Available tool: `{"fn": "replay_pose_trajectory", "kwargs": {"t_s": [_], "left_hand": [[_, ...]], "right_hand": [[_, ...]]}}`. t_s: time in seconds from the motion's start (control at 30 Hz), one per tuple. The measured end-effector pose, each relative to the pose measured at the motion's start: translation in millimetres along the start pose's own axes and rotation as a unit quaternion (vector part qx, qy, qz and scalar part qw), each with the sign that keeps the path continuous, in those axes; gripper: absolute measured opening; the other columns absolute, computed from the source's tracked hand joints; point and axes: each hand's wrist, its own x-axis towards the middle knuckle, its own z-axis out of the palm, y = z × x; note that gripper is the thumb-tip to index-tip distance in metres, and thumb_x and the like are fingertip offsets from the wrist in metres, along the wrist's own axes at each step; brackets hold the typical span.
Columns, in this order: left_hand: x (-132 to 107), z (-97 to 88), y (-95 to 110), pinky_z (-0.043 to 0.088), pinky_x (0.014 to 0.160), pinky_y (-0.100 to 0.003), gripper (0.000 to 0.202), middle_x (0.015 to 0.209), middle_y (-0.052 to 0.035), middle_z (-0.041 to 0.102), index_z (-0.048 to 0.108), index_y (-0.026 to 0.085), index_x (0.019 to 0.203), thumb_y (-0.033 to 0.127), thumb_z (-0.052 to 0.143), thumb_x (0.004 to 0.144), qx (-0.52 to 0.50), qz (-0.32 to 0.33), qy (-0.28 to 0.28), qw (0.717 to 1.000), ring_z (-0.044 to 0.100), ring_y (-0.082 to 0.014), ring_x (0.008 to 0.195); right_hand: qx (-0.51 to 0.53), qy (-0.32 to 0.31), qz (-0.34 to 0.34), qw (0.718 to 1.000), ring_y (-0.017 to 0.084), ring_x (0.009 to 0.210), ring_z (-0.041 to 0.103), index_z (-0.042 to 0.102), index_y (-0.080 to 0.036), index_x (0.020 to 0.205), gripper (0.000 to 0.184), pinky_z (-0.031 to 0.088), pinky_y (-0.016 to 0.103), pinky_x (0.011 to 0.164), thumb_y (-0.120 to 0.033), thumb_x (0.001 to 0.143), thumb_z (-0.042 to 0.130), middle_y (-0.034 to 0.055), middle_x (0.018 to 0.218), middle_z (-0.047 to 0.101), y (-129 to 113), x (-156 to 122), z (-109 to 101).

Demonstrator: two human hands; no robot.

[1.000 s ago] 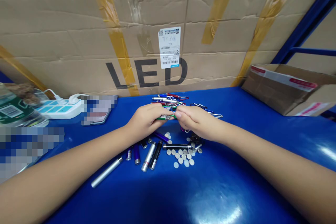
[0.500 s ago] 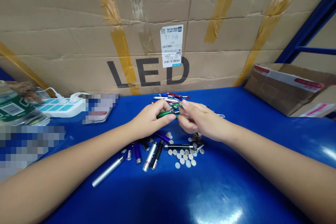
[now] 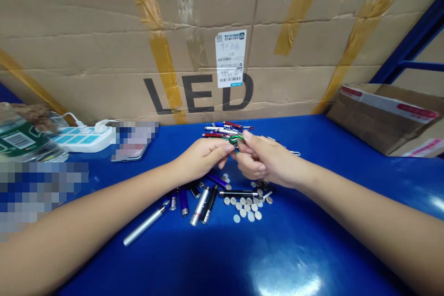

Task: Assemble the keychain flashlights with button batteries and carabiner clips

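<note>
My left hand is closed, thumb and forefinger pinched, around a green penlight whose body is now hidden by the fingers. My right hand pinches a small green clip at the penlight's end, and both sets of fingertips almost meet. Just behind them lies a pile of red, blue and silver penlights with clips. Nearer to me are loose penlight tubes, among them a silver one, a black one and a purple one. Button cells lie scattered beside a black tube.
A large cardboard box marked LED stands behind the blue table. On the left are a power strip, a phone and a plastic bottle. An open carton sits at the right.
My left hand has turned and its fingers have closed over the green penlight, which showed between thumb and forefinger before. My right hand keeps its pinch. The view has shifted slightly.
</note>
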Motion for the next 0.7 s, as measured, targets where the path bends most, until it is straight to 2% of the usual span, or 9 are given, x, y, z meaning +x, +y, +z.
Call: {"fn": "replay_pose_trajectory", "kwargs": {"t_s": [0.2,0.3,0.43,0.7], "left_hand": [[-1,1.1,-1,0.034,0.051,-0.021,0.045,0.054,0.0043,0.044,0.05,0.016,0.066,0.049,0.039,0.094,-0.037,-0.01,0.012,0.999,0.038,-0.0081,0.048],[1,0.8,3,0.034,0.05,-0.021,0.043,0.053,0.005,0.043,0.055,0.016,0.074,0.05,0.039,0.094,-0.029,-0.014,0.034,0.999,0.037,-0.0087,0.048],[2,1.6,5,0.035,0.054,-0.022,0.043,0.054,0.0045,0.043,0.049,0.016,0.065,0.045,0.04,0.094,0.008,-0.003,0.04,0.999,0.04,-0.009,0.051],[0,7.1,-4,0.034,0.052,-0.021,0.04,0.058,0.0039,0.045,0.048,0.016,0.07,0.047,0.039,0.095,-0.022,-0.006,0.071,0.997,0.04,-0.0085,0.052]], "right_hand": [[-0.045,0.013,0.026,0.999,0.006,0.038,0.021,0.035,-0.02,0.048,0.059,0.017,0.023,0.039,-0.051,0.097,0.027,-0.0072,0.042,0.026,3,0,-4],[-0.004,0.028,0.02,0.999,0.006,0.037,0.018,0.033,-0.02,0.049,0.058,0.016,0.023,0.039,-0.052,0.097,0.029,-0.008,0.042,0.024,2,1,-3],[0.061,0.041,0.006,0.997,0.006,0.037,0.016,0.032,-0.021,0.059,0.048,0.016,0.021,0.039,-0.05,0.097,0.029,-0.0093,0.042,0.026,0,2,2],[0.073,0.054,0.031,0.995,0.006,0.038,0.014,0.032,-0.021,0.063,0.046,0.015,0.021,0.04,-0.049,0.098,0.025,-0.0099,0.042,0.026,2,3,8]]}}
